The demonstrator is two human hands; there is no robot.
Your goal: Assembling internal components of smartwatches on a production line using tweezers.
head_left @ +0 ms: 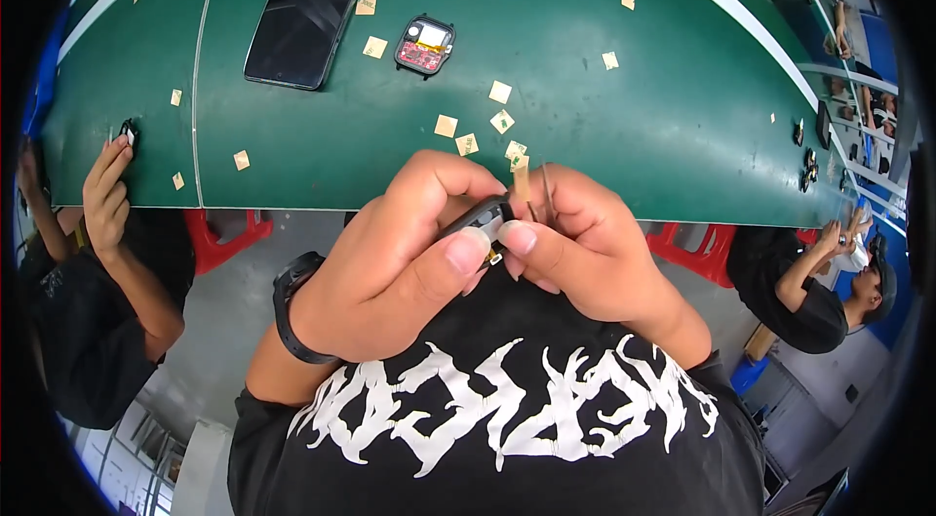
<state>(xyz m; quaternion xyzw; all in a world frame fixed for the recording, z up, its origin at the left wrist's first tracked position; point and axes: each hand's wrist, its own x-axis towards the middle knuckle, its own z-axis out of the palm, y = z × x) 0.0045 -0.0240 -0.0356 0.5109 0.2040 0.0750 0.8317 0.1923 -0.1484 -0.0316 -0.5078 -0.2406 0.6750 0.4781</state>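
My left hand [400, 253] and my right hand [585, 243] meet close to my chest, just below the near edge of the green table [585, 116]. Both pinch a small black device casing [481, 218], mostly hidden by my fingers. A thin tan strip [522, 181] sticks up between my right fingers, beside a slim tool [547, 189] held in the same hand. A black band circles my left wrist [288, 306]. Farther up the table lies a small open device with a red circuit board [425, 45].
A large dark phone-like slab [307, 9] lies at the back left. Several small tan paper squares [446, 126] are scattered over the table. Another person's hand [105, 194] reaches the table at the left; another person [809, 292] sits at the right. Small black parts [807, 165] lie at the right edge.
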